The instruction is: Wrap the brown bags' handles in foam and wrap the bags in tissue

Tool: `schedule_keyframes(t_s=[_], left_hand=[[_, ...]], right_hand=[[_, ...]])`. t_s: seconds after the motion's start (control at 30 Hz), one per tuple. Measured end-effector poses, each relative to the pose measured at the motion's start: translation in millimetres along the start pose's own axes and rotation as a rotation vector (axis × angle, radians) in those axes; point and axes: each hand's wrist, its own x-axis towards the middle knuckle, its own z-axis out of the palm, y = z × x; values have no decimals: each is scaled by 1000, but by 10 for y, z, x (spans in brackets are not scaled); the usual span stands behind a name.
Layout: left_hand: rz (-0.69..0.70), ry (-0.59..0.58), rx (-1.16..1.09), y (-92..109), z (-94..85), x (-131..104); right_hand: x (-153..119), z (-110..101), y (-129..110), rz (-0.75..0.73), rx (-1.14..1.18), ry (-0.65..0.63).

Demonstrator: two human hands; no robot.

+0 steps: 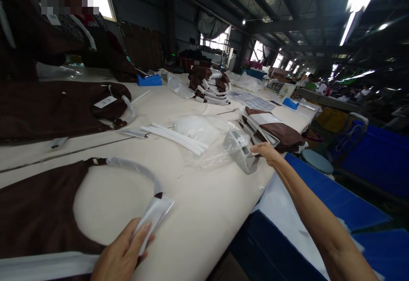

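Note:
A dark brown handbag lies on the table at the lower left, its curved handle wrapped in pale film. My left hand grips the handle's near part through a loose white wrapping sleeve, thumb on top. Farther right, my right hand reaches out to a grey tape dispenser. Its fingers are pinched together at the dispenser's right end; any tape between them is too small to see. Clear plastic film lies against the dispenser's left side.
White tubes lie mid-table. Another tagged brown bag is at the left, near a person in dark clothing. Stacked bags and folded brown pieces sit farther back. A blue bin with white sheets adjoins the table's right edge.

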Motion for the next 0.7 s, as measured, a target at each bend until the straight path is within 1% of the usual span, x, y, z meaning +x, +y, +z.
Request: schedule_keyframes(t_s=[0.07,0.13,0.23,0.3,0.37,0.47,0.53,0.6,0.7], left_hand=[[-8,3,18,-4,0,0],[-12,36,27,10,6,-14],[-24,63,29,40,10,-28],[-39,40,11,75,-3,-27],[-37,28,-35,142,-27,-44],[-22,58,-148,297,-56,-131],[-32,47,-244,379,-50,-187],[-31,26,-339,399,-30,-209],[-28,16,-433,349,-5,-209]], right_hand=[[-105,-112,-13,-34,55,22],[-267,-239,20,-59,89,42],[-522,-336,171,-46,103,51],[-628,-297,311,-2,100,45],[-670,-202,438,36,99,52],[-679,-64,548,44,111,106],[-665,-18,600,42,119,146],[-625,-2,682,47,121,188],[-598,3,835,71,125,252]])
